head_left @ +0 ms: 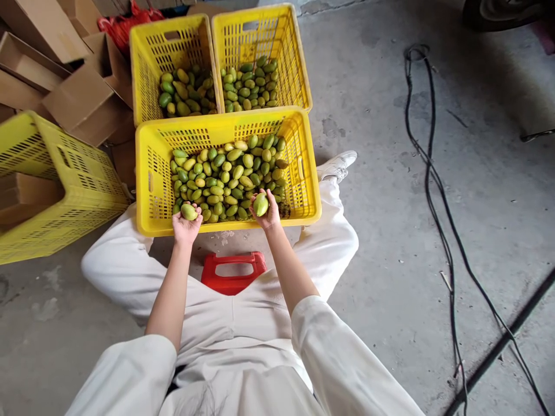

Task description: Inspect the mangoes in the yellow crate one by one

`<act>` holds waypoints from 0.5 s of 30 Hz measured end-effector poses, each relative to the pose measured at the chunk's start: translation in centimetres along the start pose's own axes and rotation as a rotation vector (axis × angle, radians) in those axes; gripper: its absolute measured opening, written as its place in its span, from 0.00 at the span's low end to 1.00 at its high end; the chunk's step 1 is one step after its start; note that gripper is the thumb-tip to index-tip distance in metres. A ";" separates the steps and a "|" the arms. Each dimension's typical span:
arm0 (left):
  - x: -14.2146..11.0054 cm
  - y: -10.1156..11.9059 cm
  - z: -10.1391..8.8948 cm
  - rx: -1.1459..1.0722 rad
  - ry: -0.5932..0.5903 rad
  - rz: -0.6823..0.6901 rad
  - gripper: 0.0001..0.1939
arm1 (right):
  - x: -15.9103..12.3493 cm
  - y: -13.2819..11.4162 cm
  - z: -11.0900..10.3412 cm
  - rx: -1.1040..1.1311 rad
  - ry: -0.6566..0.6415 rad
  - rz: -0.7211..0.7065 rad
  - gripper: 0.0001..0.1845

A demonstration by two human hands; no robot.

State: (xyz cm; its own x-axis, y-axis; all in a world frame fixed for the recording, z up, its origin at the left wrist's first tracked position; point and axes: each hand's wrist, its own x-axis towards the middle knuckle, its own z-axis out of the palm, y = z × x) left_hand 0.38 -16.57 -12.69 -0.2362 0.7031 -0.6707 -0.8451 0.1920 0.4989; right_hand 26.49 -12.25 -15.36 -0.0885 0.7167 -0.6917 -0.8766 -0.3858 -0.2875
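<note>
Palm up, my left hand (185, 230) holds a yellow-green small mango (188, 212) at the near rim of the front yellow crate (225, 228). My right hand (271, 216) has its fingers curled round another small mango (261, 204), a paler green one. Both hands are over the near side of this crate, a short way apart. Inside it lies a layer of small mangoes (234, 171), from dark green to yellow, some with brown patches.
Behind stand two more yellow crates (173, 34) (260, 17) with mangoes. A tilted yellow crate (82, 179) and cardboard boxes (82, 98) are at left. A red plastic stool (232, 284) is between my legs. Black cables (429, 156) lie on the concrete floor (368, 86) at right.
</note>
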 end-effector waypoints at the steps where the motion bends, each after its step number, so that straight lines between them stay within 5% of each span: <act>1: 0.0 -0.1 -0.1 0.014 -0.004 0.006 0.13 | 0.0 0.1 0.0 -0.027 -0.002 -0.010 0.08; 11: -0.1 -0.5 0.1 -0.022 0.020 0.049 0.15 | 0.5 0.0 0.1 0.076 0.013 0.125 0.15; 15: 0.1 -0.8 0.2 0.024 0.026 0.062 0.14 | 0.7 -0.3 -0.2 0.108 -0.004 0.073 0.17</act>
State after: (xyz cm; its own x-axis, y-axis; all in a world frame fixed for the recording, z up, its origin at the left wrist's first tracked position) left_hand 1.15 -16.50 -13.01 -0.3001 0.6966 -0.6517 -0.8167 0.1654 0.5529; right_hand 26.85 -11.74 -15.93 -0.1563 0.6915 -0.7053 -0.9135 -0.3727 -0.1630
